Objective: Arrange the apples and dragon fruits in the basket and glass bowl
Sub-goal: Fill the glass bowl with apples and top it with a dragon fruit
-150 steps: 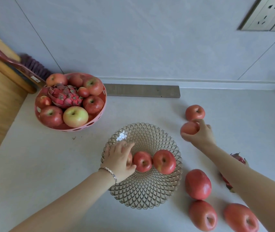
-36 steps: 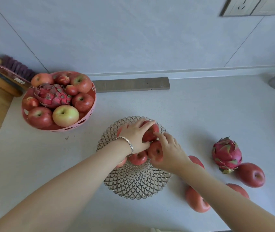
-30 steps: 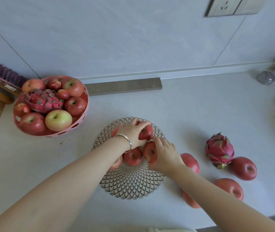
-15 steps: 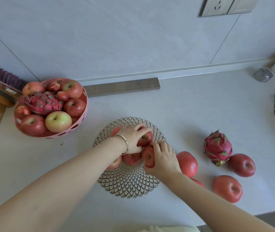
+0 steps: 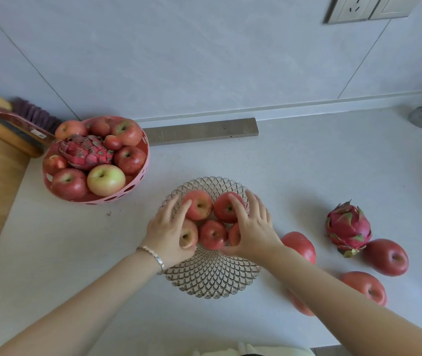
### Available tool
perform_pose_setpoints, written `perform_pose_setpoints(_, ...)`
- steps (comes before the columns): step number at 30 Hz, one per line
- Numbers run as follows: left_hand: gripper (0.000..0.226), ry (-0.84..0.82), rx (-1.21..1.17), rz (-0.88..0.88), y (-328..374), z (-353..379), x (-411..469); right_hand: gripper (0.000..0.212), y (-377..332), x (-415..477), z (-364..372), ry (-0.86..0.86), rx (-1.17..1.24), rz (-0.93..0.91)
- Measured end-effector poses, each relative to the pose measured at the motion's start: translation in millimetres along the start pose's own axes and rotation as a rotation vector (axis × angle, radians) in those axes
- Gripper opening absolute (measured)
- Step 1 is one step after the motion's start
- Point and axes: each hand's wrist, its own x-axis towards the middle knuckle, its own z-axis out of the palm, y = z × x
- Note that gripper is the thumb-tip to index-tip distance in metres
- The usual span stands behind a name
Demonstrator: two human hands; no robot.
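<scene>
Risk: five apples crowd the far half of the shallow glass bowl [image 5: 212, 278]; a nudge could roll one over the rim onto the desk [image 5: 294, 176]. Left hand [image 5: 168, 232] and right hand [image 5: 252, 228] lie palm-down, fingers spread flat on apples, no closed grip. Loose dragon fruit [image 5: 348, 227] and more apples wait right; pink basket [image 5: 117, 197] is full.

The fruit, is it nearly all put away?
Partly. The round pink basket is full of apples around one dragon fruit. Both hands, left hand and right hand, rest on five red apples in the patterned glass bowl. Still on the counter: four apples and the pink dragon fruit.
</scene>
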Motion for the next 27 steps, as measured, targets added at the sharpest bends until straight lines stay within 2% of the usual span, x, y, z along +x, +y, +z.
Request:
perform_pose_setpoints(4,0.078,0.033,-0.112,-0.118,-2,11,-19,0.114,-9,16,8,-0.131,-0.242,-0.046)
perform_pose_setpoints(6,0.073,0.050,-0.156,-0.186,1,15,-20,0.110,-12,17,16,-0.113,-0.318,-0.033)
perform_pose_setpoints(13,0.073,0.069,-0.149,-0.240,4,18,-15,0.104,-13,15,22,-0.045,-0.244,-0.010)
perform_pose_setpoints(19,0.070,-0.001,-0.066,-0.276,7,14,-14,0.106,-14,19,14,-0.103,-0.264,-0.022)
perform_pose_setpoints(21,0.066,-0.059,0.032,-0.286,12,13,-13,0.105,-15,18,6,-0.132,-0.186,-0.028)
perform_pose_setpoints(24,0.064,-0.120,0.139,-0.293,19,11,-10,0.083,-10,7,-17,0.019,0.065,0.017)
perform_pose_setpoints(27,0.073,-0.098,0.133,-0.312,26,7,-12,0.056,23,-11,-38,0.227,0.131,0.130)
